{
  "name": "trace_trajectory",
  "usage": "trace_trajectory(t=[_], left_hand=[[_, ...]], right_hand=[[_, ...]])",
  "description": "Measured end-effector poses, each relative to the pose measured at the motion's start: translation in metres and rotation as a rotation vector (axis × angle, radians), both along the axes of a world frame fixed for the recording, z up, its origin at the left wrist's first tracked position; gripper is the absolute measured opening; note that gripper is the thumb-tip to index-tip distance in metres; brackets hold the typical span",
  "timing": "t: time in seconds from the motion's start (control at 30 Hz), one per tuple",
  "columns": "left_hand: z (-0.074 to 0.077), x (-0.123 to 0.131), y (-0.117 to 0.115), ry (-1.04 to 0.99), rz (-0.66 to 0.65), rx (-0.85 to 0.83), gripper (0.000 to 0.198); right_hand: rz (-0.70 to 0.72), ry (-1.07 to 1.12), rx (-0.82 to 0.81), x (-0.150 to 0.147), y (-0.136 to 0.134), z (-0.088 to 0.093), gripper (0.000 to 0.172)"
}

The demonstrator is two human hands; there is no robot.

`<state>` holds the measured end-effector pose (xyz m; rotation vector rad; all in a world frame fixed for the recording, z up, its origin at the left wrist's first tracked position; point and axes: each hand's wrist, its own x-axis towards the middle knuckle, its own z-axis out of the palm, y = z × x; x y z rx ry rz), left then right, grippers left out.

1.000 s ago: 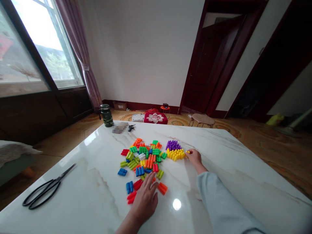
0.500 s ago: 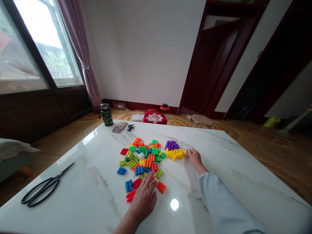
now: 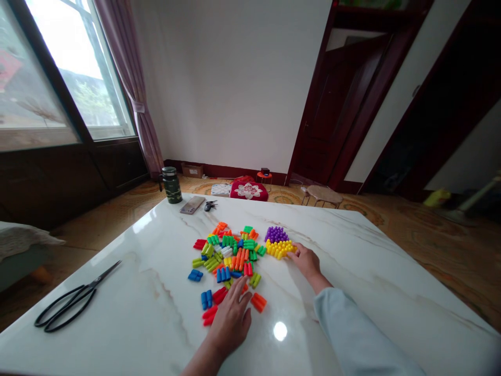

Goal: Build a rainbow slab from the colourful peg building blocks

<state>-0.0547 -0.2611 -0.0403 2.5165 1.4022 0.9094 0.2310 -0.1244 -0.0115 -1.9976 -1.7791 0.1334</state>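
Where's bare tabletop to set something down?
Bare tabletop: between the scissors and mixed blocks; right of the right hand and sleeve, out to its right edge. Crowded: the mixed blocks, left hand, yellow cluster and purple cluster mid-table; flask, phone and keys near the far left corner.

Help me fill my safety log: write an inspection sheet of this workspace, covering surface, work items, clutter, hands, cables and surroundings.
Surface: white table, marbled, reflecting light.
Work items: purple pieces and yellow pieces grouped together; mixed-colour pieces scattered beside them.
Clutter: scissors at left; bottle, phone and keys at the far edge.
Hands: left hand open over scattered pieces, contact unclear; right hand at the yellow group's edge, grip unclear.
Cables: nothing seen for certain.
Surroundings: window, curtain, door, stool.
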Motion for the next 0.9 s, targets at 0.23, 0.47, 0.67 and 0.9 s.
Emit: trace_trajectory(t=[0.23,0.47,0.67,0.9], left_hand=[[-0.004,0.0,0.001,-0.022,0.007,-0.025,0.038],[-0.004,0.0,0.0,-0.031,0.0,-0.036,0.041],[-0.004,0.002,0.0,-0.014,0.001,-0.056,0.043],[-0.013,0.003,0.003,0.025,0.03,-0.078,0.054]], right_hand=[[0.016,0.006,0.094,0.002,-0.01,-0.016,0.013],[0.112,0.458,-0.02,-0.003,-0.032,0.013,0.028],[0.43,0.634,-0.569,-0.049,-0.105,0.047,0.02],[0.475,0.041,-0.078,-0.097,-0.077,0.132,0.016]])
